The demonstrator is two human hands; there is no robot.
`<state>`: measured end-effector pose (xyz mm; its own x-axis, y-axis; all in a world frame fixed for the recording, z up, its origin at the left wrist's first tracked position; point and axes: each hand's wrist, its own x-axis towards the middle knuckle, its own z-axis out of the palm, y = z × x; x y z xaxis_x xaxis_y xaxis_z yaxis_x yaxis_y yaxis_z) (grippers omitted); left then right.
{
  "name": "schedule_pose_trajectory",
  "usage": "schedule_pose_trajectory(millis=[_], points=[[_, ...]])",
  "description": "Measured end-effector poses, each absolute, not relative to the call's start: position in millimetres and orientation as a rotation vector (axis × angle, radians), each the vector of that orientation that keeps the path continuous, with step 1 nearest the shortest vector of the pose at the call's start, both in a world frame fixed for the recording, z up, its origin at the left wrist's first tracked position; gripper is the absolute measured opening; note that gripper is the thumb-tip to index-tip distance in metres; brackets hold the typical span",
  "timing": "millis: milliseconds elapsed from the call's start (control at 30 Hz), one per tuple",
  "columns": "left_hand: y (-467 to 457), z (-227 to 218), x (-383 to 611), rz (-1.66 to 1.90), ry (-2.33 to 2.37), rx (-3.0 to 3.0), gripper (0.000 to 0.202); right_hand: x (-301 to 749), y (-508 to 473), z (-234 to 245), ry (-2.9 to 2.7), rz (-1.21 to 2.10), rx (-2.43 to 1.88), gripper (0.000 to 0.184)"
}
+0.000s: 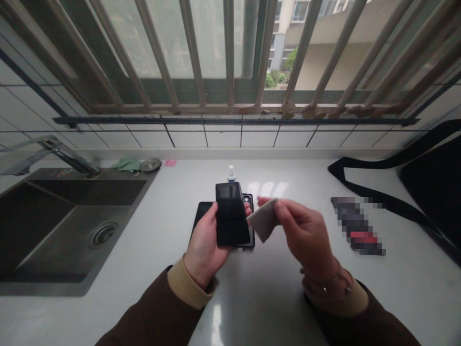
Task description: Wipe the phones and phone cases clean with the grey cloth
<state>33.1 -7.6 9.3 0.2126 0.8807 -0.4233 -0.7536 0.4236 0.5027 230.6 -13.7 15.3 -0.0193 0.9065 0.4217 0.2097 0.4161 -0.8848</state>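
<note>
Brown sleeves (154, 312) at lower frame; left hand (203, 242) grips a black smartphone (232, 214) mid-frame above the table (273, 307); right hand (304, 235) pinches a grey cloth (263, 220). Risk: a wet-fingered slip could drop the smartphone onto the dark case (248, 202).

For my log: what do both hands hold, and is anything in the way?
Left hand: black glossy smartphone. Right hand: grey cloth, pinched near phone edge. Below phone: flat black case on white counter; behind: small white-capped bottle.
</note>
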Motion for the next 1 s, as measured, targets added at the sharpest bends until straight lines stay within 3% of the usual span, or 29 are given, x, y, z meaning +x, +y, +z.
schedule_pose_trajectory(millis=[100,167,400,500,733,1000], points=[[-15,8,36,1.02,0.73,0.237,0.057,238,-3,14,-1.112,0.618,-1.162,0.035],[-20,8,39,0.949,0.748,0.222,0.057,240,2,10,-1.129,0.481,-1.237,0.034],[-21,5,45,0.903,0.818,0.169,0.048,230,3,-9,-2.024,0.217,-1.028,0.036],[-14,5,44,1.025,0.867,0.112,0.04,227,1,-13,-2.178,0.298,-0.897,0.034],[-6,12,38,1.074,0.892,0.034,0.048,221,-12,1,-2.116,0.682,-0.539,0.034],[-6,12,32,1.074,0.891,0.187,0.052,232,-17,14,-1.942,1.113,-0.534,0.02]])
